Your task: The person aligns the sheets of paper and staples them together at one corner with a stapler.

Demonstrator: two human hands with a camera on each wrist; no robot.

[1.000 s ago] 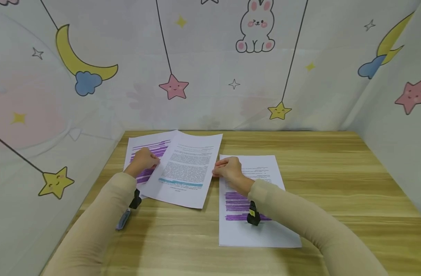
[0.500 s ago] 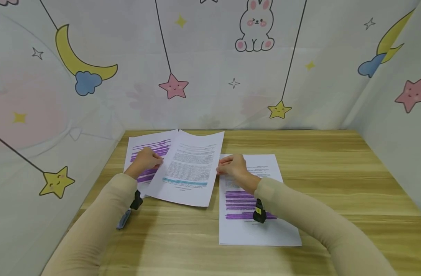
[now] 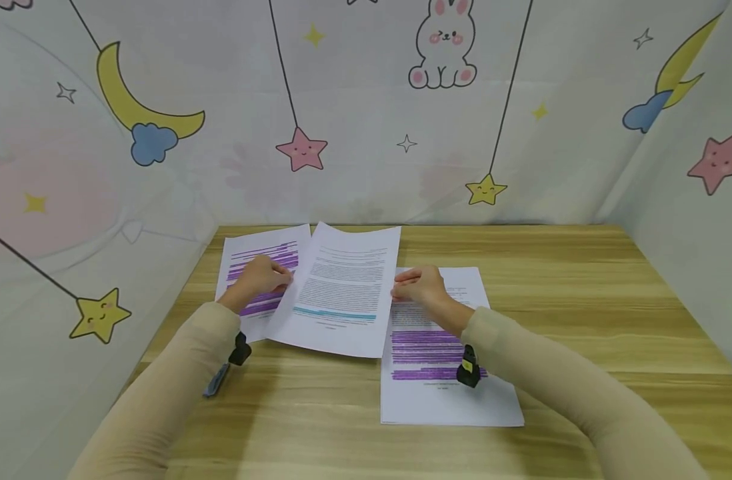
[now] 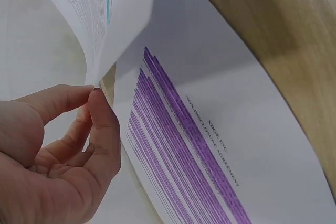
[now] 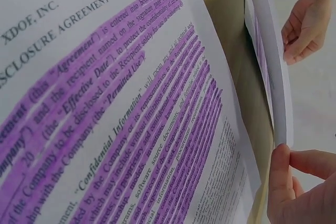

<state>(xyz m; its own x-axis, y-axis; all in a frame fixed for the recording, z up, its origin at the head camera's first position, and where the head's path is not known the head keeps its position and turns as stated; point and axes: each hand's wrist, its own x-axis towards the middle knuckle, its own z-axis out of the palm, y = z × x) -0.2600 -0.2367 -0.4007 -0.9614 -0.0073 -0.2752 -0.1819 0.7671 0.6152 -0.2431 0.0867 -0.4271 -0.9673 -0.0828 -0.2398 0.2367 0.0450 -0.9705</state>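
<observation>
Between my two hands a printed sheet of paper [image 3: 342, 293] with a blue highlighted band is held up off the table, slightly bowed. My left hand [image 3: 261, 280] pinches its left edge between thumb and forefinger, as the left wrist view confirms at the paper's edge [image 4: 97, 72]. On the opposite edge my right hand [image 3: 426, 290] pinches with thumb and fingertips. Beneath the left hand lies a sheet with purple highlighting [image 4: 173, 129], partly covered. Under the right hand rests another purple-highlighted sheet [image 3: 444, 403], its upper left corner hidden by the raised sheet.
A small blue-grey object [image 3: 216, 381] lies beside the left forearm, partly covered by it. The wooden table [image 3: 558, 287] ends at a white patterned curtain [image 3: 366, 120] behind and at the sides. A black wrist camera [image 3: 469, 367] hangs over the right papers.
Both hands have moved to the right with the raised sheet, which uncovers more of the left purple sheet and overlaps the right one. The papers on the table have stayed put.
</observation>
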